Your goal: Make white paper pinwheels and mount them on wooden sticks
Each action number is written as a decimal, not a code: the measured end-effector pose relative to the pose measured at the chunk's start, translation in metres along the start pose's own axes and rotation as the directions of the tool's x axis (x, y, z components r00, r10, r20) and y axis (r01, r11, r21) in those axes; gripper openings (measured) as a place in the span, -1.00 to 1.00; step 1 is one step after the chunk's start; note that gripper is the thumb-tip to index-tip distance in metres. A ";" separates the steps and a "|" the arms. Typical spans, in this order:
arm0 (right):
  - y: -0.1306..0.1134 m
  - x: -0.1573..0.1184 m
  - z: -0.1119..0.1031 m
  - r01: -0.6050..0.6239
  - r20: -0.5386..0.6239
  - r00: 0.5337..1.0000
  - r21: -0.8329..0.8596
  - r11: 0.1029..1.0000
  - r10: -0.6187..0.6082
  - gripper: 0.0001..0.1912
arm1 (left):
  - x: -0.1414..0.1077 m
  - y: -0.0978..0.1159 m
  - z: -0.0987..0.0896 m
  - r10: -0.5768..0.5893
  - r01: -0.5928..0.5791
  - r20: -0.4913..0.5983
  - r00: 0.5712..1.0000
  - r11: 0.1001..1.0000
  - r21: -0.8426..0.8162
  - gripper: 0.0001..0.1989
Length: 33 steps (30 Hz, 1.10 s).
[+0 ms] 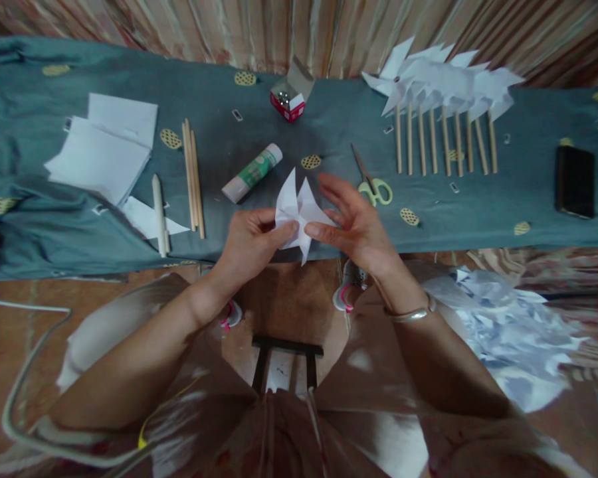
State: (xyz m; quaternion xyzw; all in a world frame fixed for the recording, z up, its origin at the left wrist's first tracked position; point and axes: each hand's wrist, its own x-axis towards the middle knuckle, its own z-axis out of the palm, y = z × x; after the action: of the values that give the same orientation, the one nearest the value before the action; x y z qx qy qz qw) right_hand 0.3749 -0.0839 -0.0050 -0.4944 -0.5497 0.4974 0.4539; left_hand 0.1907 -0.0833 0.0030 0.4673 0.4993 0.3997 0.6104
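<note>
A white paper pinwheel point(290, 207) with pointed blades is held over the front edge of the cloth-covered table. My left hand point(252, 242) grips its left side, thumb pressed near the centre. On the right, my right hand point(356, 226) has its thumb against the paper's middle, with the other fingers raised and spread behind the blades. Just beyond the pinwheel lies a glue stick point(253, 174) with a green label. Green-handled scissors point(371, 182) rest close to my right hand.
Finished pinwheels on sticks point(443, 86) lie in a row at the back right. A small red box point(288, 109) stands open at the back. Leftward are wooden sticks point(193, 179), a white pen-like tool point(158, 212) and paper sheets point(102, 153). A phone point(575, 180) lies far right; paper scraps point(518, 332) heap below.
</note>
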 end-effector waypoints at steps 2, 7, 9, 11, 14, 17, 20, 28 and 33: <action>-0.005 -0.001 -0.002 0.060 -0.113 0.991 -0.076 0.995 -0.068 -0.42 | 0.001 0.000 -0.001 0.024 -0.024 -0.043 0.999 1.000 0.006 -0.84; -0.015 -0.007 0.002 0.051 -0.119 0.991 -0.093 0.994 -0.062 -0.77 | 0.004 0.001 -0.002 0.047 -0.043 -0.117 0.992 0.998 0.039 -0.81; -0.015 -0.009 0.007 0.022 -0.045 0.999 -0.059 0.998 -0.025 -0.73 | 0.005 0.001 -0.002 0.035 -0.030 -0.110 0.993 0.998 0.047 -0.81; -0.013 -0.009 0.012 -0.019 0.022 1.000 0.000 1.000 0.019 -0.70 | 0.005 0.001 -0.001 0.031 -0.028 -0.101 0.994 0.999 0.031 -0.82; -0.010 -0.007 0.015 -0.055 0.048 0.998 0.076 0.996 0.051 -0.66 | 0.004 0.001 0.000 0.025 -0.028 -0.090 0.996 0.999 -0.026 -0.80; -0.008 -0.004 0.014 -0.082 0.027 0.997 0.136 0.987 0.079 -0.66 | 0.004 0.000 0.000 -0.009 0.003 -0.070 0.998 0.996 -0.093 -0.77; -0.007 -0.003 0.013 -0.123 0.024 0.992 0.190 0.974 0.121 -0.68 | 0.003 0.000 0.000 -0.024 0.017 -0.045 0.999 0.988 -0.153 -0.78; -0.011 -0.003 0.013 -0.135 0.015 0.991 0.177 0.975 0.134 -0.64 | 0.002 0.002 0.000 -0.034 0.024 -0.039 0.999 0.973 -0.230 -0.77; -0.010 -0.002 0.014 -0.123 0.001 0.992 0.165 0.979 0.124 -0.60 | 0.002 0.000 0.002 -0.014 -0.003 -0.068 0.998 0.971 -0.237 -0.77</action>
State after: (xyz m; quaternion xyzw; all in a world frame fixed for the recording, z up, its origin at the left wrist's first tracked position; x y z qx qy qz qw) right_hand 0.3607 -0.0876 0.0037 -0.4909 -0.4729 0.5659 0.4639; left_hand 0.1928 -0.0819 0.0032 0.3757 0.4700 0.4706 0.6454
